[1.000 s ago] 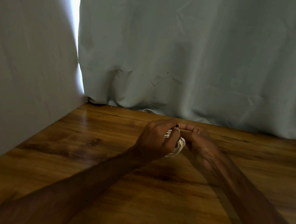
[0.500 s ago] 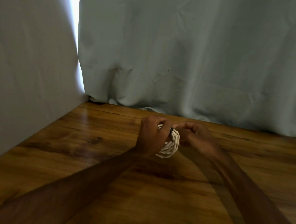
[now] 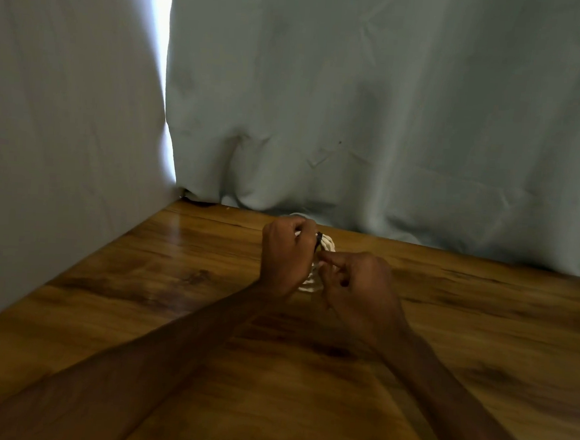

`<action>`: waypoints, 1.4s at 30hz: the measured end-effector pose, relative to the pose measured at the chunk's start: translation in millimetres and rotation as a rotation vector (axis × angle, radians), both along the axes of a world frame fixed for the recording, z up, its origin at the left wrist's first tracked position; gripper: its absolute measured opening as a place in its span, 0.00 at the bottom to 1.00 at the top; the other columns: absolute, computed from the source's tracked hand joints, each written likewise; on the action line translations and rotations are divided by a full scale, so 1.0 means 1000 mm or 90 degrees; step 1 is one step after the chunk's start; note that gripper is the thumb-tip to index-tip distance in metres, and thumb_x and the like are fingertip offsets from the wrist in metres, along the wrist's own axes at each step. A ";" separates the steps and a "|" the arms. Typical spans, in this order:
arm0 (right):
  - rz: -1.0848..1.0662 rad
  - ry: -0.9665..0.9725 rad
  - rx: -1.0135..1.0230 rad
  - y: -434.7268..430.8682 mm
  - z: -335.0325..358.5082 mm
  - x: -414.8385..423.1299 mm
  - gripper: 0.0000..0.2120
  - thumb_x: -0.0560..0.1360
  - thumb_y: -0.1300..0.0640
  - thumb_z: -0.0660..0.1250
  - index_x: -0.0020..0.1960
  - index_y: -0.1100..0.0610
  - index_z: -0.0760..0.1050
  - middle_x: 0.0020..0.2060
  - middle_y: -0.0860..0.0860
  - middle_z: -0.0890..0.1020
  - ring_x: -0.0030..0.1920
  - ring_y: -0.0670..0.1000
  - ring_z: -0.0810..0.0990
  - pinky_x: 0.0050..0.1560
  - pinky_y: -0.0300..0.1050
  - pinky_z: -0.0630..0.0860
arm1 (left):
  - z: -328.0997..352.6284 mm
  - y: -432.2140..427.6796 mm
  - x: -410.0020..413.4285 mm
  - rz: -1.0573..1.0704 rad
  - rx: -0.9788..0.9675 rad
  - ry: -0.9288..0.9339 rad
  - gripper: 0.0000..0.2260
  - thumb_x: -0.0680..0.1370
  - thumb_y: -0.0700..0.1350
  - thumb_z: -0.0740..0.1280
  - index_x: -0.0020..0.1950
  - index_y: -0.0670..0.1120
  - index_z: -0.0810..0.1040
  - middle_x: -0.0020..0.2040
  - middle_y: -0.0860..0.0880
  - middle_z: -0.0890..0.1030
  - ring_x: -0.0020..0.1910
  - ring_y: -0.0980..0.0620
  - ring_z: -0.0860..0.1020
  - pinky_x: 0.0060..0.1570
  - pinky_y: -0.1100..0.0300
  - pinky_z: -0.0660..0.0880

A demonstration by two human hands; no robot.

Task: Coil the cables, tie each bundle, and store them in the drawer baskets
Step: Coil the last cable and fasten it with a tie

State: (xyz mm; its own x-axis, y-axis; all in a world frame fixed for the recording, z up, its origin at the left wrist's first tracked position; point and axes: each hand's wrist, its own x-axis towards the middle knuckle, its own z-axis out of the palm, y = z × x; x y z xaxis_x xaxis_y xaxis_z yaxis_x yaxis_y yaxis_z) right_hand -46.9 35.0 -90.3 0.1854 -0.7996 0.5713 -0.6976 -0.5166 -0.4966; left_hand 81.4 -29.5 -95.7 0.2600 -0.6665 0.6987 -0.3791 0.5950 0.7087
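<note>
Left grip (image 3: 284, 257) and right grip (image 3: 359, 286) tight on white cable coil (image 3: 328, 245) above table (image 3: 139, 295).

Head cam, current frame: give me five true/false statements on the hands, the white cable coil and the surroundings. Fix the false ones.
1. The left hand grips the white coiled cable bundle. True.
2. The right hand lies flat on the brown wooden table, away from the bundle. False: its curled fingers pinch at the bundle.
3. A pale grey-blue curtain hangs behind the table. True.
4. A drawer basket stands beside the hands. False: no basket is in view.
5. A small dark strip shows at the top of the bundle, by the left thumb. True.
</note>
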 end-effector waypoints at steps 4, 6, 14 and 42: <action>0.039 -0.139 0.130 0.007 -0.003 0.009 0.16 0.85 0.59 0.60 0.44 0.57 0.84 0.28 0.49 0.85 0.23 0.52 0.81 0.29 0.51 0.81 | -0.001 0.002 -0.005 -0.012 -0.013 0.011 0.24 0.77 0.34 0.65 0.26 0.54 0.67 0.22 0.58 0.68 0.25 0.61 0.71 0.29 0.72 0.62; 0.039 -0.228 0.170 0.010 -0.006 0.010 0.15 0.84 0.60 0.62 0.43 0.59 0.84 0.30 0.52 0.85 0.22 0.56 0.79 0.27 0.51 0.77 | -0.001 0.006 -0.011 -0.029 -0.004 0.018 0.24 0.77 0.35 0.64 0.25 0.55 0.66 0.21 0.58 0.69 0.24 0.61 0.71 0.29 0.72 0.62; -0.052 -0.195 0.150 0.020 -0.011 0.026 0.15 0.84 0.60 0.59 0.42 0.58 0.79 0.30 0.55 0.83 0.23 0.52 0.82 0.25 0.48 0.78 | 0.001 0.008 -0.012 -0.023 0.005 -0.028 0.15 0.75 0.43 0.62 0.27 0.48 0.70 0.24 0.56 0.71 0.25 0.59 0.69 0.31 0.69 0.61; 0.025 -0.503 0.464 0.008 0.023 0.002 0.08 0.78 0.57 0.67 0.45 0.58 0.83 0.37 0.52 0.87 0.30 0.48 0.77 0.29 0.41 0.70 | -0.002 -0.002 -0.004 -0.013 0.034 -0.054 0.18 0.79 0.36 0.64 0.28 0.43 0.73 0.25 0.52 0.71 0.24 0.59 0.69 0.29 0.71 0.62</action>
